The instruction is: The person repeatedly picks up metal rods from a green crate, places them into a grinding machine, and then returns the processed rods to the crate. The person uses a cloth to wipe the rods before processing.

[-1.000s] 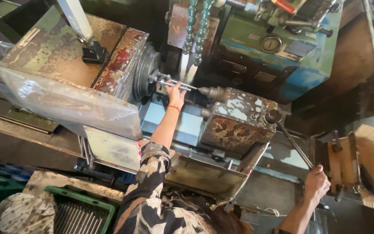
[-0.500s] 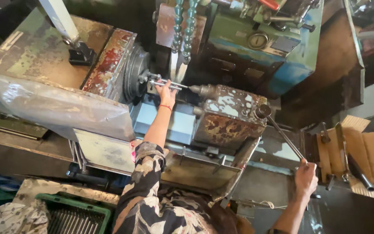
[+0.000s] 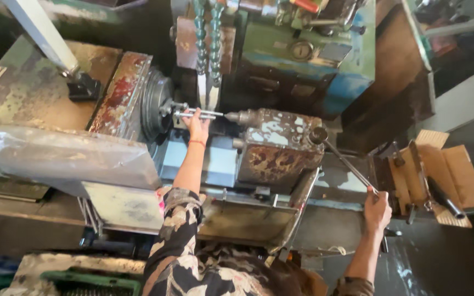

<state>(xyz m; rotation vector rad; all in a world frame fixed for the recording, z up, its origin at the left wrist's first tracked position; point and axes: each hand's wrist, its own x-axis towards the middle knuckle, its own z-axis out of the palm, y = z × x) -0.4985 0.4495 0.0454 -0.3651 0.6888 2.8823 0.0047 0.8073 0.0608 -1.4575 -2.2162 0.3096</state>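
Workshop, worn lathe (image 3: 281, 148) with rusted, paint-chipped housings. Left hand (image 3: 197, 125) closed on thin metal rod (image 3: 199, 114) beside round chuck (image 3: 157, 107), far centre. Right hand (image 3: 377, 208) clenched on long lever handle (image 3: 349, 164), near right.

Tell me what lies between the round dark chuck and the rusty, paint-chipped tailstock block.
In the head view, a slim metal rod spans the gap from the chuck to the tailstock. The left hand rests on it.

We wear a loose patterned shirt (image 3: 193, 268) — dark with cream and tan blotches — sleeves to the elbows, and a thin red thread bracelet (image 3: 196, 142) circles our left wrist.
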